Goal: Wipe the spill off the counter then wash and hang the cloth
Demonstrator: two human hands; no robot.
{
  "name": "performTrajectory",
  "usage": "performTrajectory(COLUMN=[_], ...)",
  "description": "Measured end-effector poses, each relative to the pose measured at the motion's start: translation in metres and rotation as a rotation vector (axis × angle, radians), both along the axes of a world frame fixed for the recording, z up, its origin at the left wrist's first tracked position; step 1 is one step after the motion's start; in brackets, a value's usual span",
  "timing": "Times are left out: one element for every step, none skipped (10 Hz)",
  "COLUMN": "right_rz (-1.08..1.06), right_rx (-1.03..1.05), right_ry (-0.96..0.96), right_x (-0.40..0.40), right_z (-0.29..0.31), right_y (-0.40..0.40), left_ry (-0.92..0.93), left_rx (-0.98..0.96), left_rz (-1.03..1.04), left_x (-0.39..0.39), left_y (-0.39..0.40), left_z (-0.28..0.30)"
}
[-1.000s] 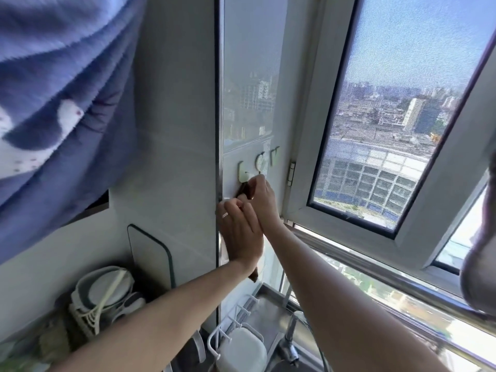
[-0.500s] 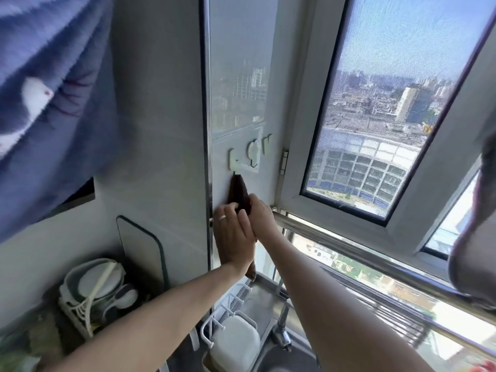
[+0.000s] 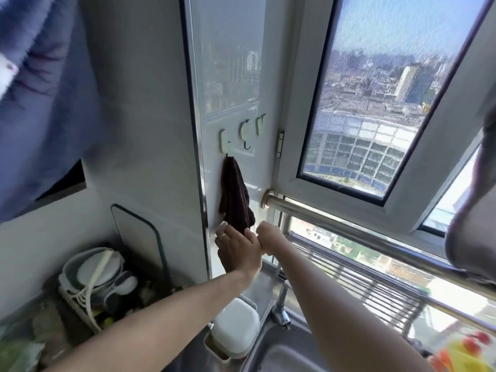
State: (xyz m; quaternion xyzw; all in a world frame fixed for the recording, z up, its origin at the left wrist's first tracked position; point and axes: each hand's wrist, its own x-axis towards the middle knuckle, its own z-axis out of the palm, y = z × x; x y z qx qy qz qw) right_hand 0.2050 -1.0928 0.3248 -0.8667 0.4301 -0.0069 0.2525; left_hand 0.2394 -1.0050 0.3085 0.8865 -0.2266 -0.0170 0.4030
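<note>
A dark brown cloth (image 3: 234,194) hangs from the left white hook (image 3: 224,142) on the white wall panel beside the window. Its lower end dangles just above my hands. My left hand (image 3: 237,249), a ring on one finger, is raised flat below the cloth, its fingertips at the cloth's bottom edge without gripping it. Right beside it my right hand (image 3: 271,237) has curled fingers and nothing visible in it. The counter is out of view.
A steel rail (image 3: 349,224) runs right from the wall under the open window (image 3: 375,103). Below are a steel sink (image 3: 281,353) with a tap (image 3: 280,310), a white container (image 3: 236,328), and a dish rack with bowls (image 3: 91,280). Blue fabric (image 3: 40,89) hangs upper left.
Both hands have slid down from the hook to below the cloth. The cloth, earlier pinched between them at the hook, now hangs free.
</note>
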Motion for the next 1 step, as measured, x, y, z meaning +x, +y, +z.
performTrajectory(right_rz=[-0.133], right_rx=[0.000], right_ry=[-0.228], right_x=[-0.0154], right_z=[-0.0066], right_y=[-0.0059], left_ry=[-0.148], left_rx=[-0.089], left_rz=[-0.092], left_x=[-0.0092], left_y=[-0.0045], left_z=[-0.0054])
